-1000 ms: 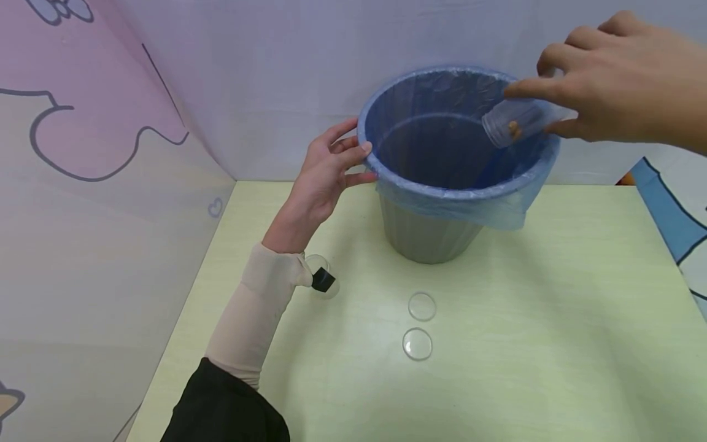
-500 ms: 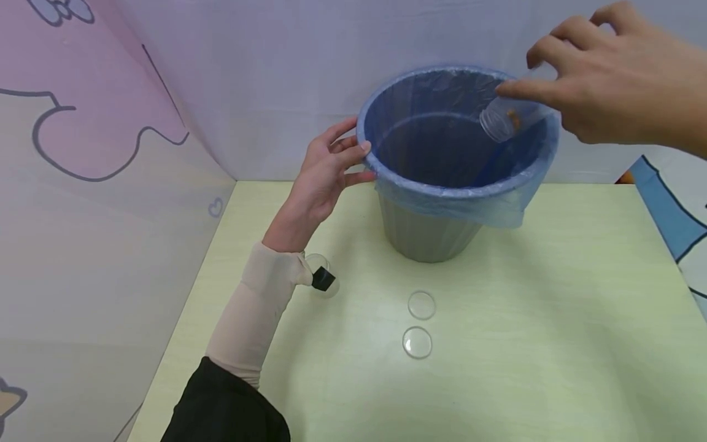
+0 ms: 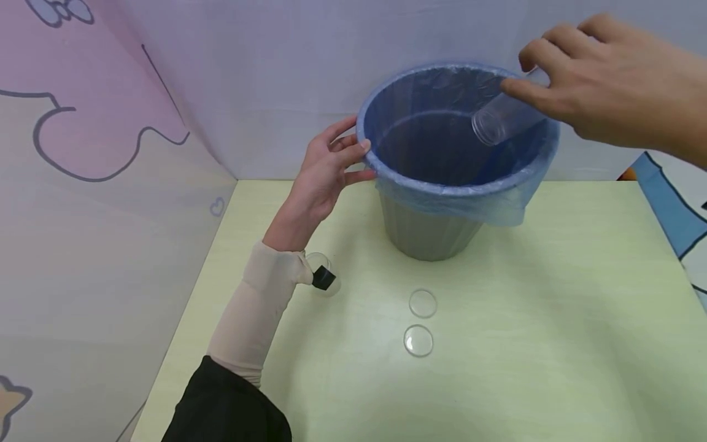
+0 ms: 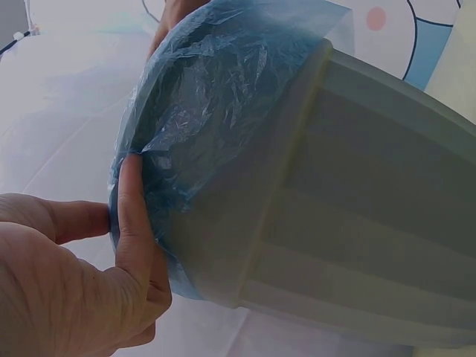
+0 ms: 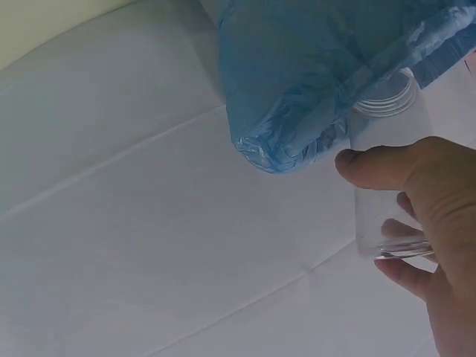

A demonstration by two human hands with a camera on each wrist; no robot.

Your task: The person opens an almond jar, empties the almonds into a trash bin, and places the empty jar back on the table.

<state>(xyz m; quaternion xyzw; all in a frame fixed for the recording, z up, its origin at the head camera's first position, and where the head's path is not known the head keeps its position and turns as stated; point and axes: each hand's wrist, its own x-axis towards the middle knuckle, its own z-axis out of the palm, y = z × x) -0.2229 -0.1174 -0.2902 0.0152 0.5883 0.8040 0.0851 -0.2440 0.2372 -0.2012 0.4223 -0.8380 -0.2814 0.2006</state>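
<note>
In the head view a grey trash bin (image 3: pixel 431 230) with a blue plastic liner (image 3: pixel 464 205) folded over its rim stands on the table. My left hand (image 3: pixel 326 172) grips the lined rim at its left side, fingers and thumb on either side of it. Over the bin's right rim, my right hand (image 3: pixel 596 86) holds a clear jar (image 3: pixel 508 120) tilted, its threaded mouth pointing down into the bin. The right wrist view shows thumb and fingers round the jar (image 5: pixel 379 178), and no contents can be made out. The bottom of the bin is too dark to tell.
Two clear round lids (image 3: pixel 418 340) lie on the pale table (image 3: pixel 525 368) in front of the bin. Another clear round object (image 3: pixel 319 261) stands beside my left wrist, partly hidden. A pale wall sheet (image 3: pixel 276 92) rises behind the bin.
The small brown piece seen inside the jar earlier no longer shows there. My right hand has shifted slightly left with the jar. The left hand has kept its hold on the rim.
</note>
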